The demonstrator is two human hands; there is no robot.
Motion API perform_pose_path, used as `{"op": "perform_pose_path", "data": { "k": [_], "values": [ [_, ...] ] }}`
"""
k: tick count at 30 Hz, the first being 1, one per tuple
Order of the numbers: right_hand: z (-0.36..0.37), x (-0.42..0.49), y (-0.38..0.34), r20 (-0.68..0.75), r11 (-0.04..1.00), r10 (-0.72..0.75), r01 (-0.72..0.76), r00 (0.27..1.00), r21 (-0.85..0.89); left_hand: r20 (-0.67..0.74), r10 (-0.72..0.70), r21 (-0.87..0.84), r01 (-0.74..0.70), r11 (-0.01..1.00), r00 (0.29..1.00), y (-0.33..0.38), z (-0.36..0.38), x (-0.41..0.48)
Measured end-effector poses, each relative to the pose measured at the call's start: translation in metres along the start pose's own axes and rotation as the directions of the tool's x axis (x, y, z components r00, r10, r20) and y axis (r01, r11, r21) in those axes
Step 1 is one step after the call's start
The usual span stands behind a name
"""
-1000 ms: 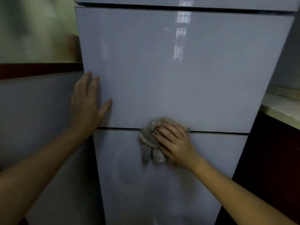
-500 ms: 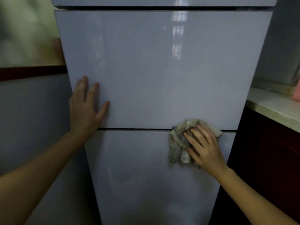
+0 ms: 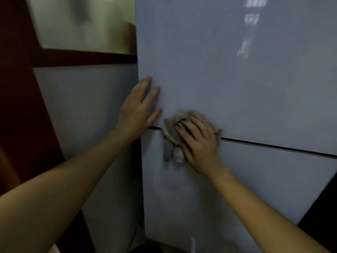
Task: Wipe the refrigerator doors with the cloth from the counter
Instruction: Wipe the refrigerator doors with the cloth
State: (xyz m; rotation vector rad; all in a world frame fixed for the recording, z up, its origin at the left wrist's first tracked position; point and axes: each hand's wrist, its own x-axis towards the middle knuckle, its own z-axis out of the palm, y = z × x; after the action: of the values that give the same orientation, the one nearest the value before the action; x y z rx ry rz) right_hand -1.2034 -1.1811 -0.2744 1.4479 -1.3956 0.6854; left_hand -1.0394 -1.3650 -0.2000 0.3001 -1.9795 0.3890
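The pale grey refrigerator fills most of the view, with an upper door [image 3: 228, 73] and a lower door [image 3: 228, 189] split by a dark seam. A crumpled beige-grey cloth [image 3: 171, 141] lies over that seam near the fridge's left edge. My right hand [image 3: 198, 145] presses the cloth flat against the doors with straight fingers. Flat on the upper door's left edge, just left of the cloth, rests my left hand [image 3: 138, 110], fingers spread and holding nothing.
Left of the fridge is a grey panel [image 3: 82, 110] with a dark red wooden frame [image 3: 20, 88] and frosted glass [image 3: 82, 22] above. A dark cabinet [image 3: 324, 216] shows at the lower right. A thin cable [image 3: 134, 238] runs down by the fridge's lower left corner.
My right hand has slid the cloth left along the seam, from the fridge's right side to near my left hand. The camera has swung right and closer. My left hand stays on the door.
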Motion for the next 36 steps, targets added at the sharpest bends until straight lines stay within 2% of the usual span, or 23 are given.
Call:
{"op": "perform_pose_path", "data": {
  "k": [5, 11, 14, 20, 23, 27, 31, 36],
  "values": [
    [0.041, 0.001, -0.040, 0.029, 1.000, -0.018, 0.017, 0.999, 0.017, -0.005, 0.019, -0.011, -0.019, 1.000, 1.000, 0.000, 0.005, -0.004],
    [0.031, -0.066, -0.010, 0.083, 0.991, -0.131, 0.131, 0.988, 0.001, -0.046, -0.039, -0.062, 0.036, 0.997, 0.998, 0.009, 0.011, -0.004],
    [0.009, -0.109, 0.015, 0.109, 0.990, -0.141, 0.143, 0.984, -0.013, -0.054, -0.040, -0.076, 0.036, 0.996, 0.998, 0.012, 0.013, -0.005],
    [-0.055, -0.178, 0.074, 0.178, 0.989, -0.084, 0.104, 0.980, -0.102, -0.019, -0.090, -0.092, 0.088, 0.992, 0.996, 0.020, 0.013, -0.010],
    [-0.087, -0.198, 0.097, 0.209, 0.984, -0.008, 0.045, 0.978, -0.172, -0.010, -0.145, -0.130, 0.142, 0.981, 0.989, 0.033, 0.013, -0.006],
    [-0.116, -0.196, 0.117, 0.178, 0.960, 0.123, -0.072, 0.976, -0.270, 0.002, -0.196, -0.148, 0.194, 0.970, 0.981, 0.042, 0.014, -0.005],
    [-0.130, -0.180, 0.127, 0.165, 0.951, 0.136, -0.083, 0.977, -0.297, 0.032, -0.208, -0.143, 0.211, 0.967, 0.978, 0.044, 0.011, -0.003],
    [-0.139, -0.163, 0.137, 0.084, 0.925, 0.238, -0.199, 0.968, -0.324, 0.009, -0.194, -0.097, 0.194, 0.976, 0.981, 0.047, 0.005, -0.001]
  ]
}}
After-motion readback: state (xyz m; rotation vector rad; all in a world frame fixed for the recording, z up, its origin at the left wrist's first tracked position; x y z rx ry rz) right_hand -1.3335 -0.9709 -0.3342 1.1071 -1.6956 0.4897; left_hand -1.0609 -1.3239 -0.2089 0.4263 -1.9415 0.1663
